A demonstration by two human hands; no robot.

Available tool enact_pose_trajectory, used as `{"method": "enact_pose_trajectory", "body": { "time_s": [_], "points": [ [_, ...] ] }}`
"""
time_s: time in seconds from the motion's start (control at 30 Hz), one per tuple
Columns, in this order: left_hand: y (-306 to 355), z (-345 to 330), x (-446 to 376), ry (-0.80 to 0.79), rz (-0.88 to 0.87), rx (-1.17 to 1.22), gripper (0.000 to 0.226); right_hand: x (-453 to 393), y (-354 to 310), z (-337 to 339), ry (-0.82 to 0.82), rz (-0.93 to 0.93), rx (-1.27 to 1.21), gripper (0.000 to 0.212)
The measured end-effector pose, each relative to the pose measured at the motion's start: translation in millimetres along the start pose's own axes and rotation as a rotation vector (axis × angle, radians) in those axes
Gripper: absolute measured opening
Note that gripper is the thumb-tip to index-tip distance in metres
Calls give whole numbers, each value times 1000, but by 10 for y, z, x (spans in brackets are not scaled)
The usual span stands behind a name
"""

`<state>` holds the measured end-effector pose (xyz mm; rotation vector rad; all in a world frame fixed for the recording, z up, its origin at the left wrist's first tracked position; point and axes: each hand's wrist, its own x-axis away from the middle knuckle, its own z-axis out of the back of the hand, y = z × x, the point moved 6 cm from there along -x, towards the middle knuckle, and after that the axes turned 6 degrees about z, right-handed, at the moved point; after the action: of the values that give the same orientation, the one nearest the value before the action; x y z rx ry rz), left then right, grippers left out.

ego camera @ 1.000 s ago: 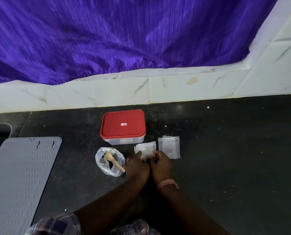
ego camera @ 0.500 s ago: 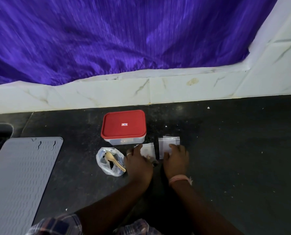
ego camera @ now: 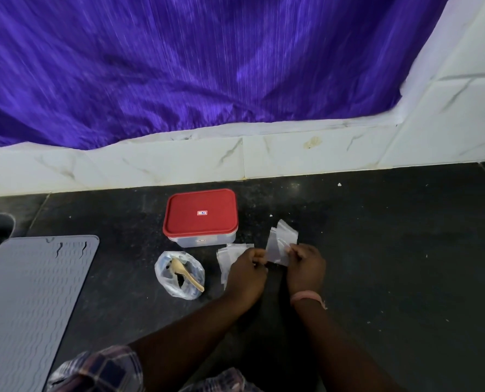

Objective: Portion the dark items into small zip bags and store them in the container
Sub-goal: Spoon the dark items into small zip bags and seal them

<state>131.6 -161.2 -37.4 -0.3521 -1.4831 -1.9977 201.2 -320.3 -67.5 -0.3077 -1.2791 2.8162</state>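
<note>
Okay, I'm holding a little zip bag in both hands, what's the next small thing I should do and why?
Probably pull the small zip bag open at its mouth. Both the left hand and the right hand pinch it above the counter, the spoon lies in the plastic bag of dark items, and the container is lidded.

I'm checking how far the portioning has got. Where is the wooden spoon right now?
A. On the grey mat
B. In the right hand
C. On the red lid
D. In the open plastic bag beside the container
D: the wooden spoon lies inside the open plastic bag, in front of the container.
</note>
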Motion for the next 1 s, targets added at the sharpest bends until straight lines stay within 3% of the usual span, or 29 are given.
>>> {"method": "enact_pose_trajectory", "body": {
  "time_s": [0.13, 0.3, 0.43, 0.7, 0.87, 1.0],
  "points": [
    [168, 100, 43, -12, 61, 184, 12, 91, -157, 132, 67, 37, -138, 18],
    [275, 281, 47, -32, 97, 478, 22, 429, -558, 92, -69, 248, -321, 25],
    [213, 505, 25, 90, 100, 414, 11, 535, -628, -5, -151, 281, -303, 24],
    [164, 872, 270, 87, -35, 191, 13, 597, -968, -81, -200, 274, -123, 28],
    [70, 1190, 335, 82, -5, 323, 13, 764, -1325, -19, -100, 266, 135, 30],
    [26, 1487, 406, 169, -16, 475, 10, 1013, -1870, 21, -48, 431, -69, 12]
  ]
}}
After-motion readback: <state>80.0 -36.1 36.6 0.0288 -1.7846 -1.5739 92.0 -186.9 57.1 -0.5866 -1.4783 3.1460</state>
